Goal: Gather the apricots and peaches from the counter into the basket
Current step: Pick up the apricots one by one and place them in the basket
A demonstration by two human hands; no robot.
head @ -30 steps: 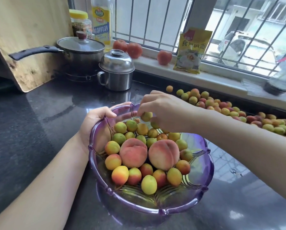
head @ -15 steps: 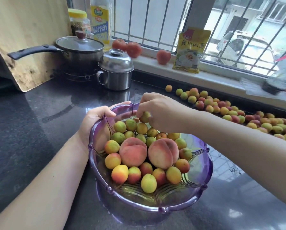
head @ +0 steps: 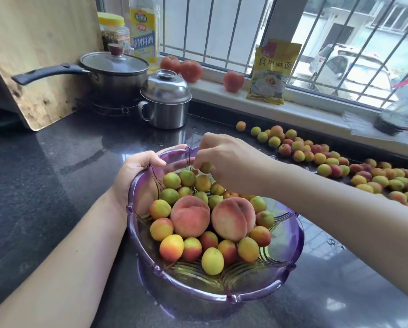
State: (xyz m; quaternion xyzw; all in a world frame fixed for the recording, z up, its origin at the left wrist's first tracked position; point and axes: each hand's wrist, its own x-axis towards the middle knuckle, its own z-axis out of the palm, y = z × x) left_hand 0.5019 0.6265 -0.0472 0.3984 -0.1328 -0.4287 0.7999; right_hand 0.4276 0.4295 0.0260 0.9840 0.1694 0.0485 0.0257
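My right hand (head: 229,162) pinches an apricot (head: 206,167) just above the basket's (head: 222,295) far side; my left hand (head: 136,172) grips its rim.

The purple translucent basket (head: 290,235) sits on the counter, holding two large pink peaches (head: 190,219) at its centre, ringed by small green, yellow and red-blushed apricots (head: 212,261). Beyond the basket's far right rim, loose apricots (head: 326,159) lie scattered across the counter.
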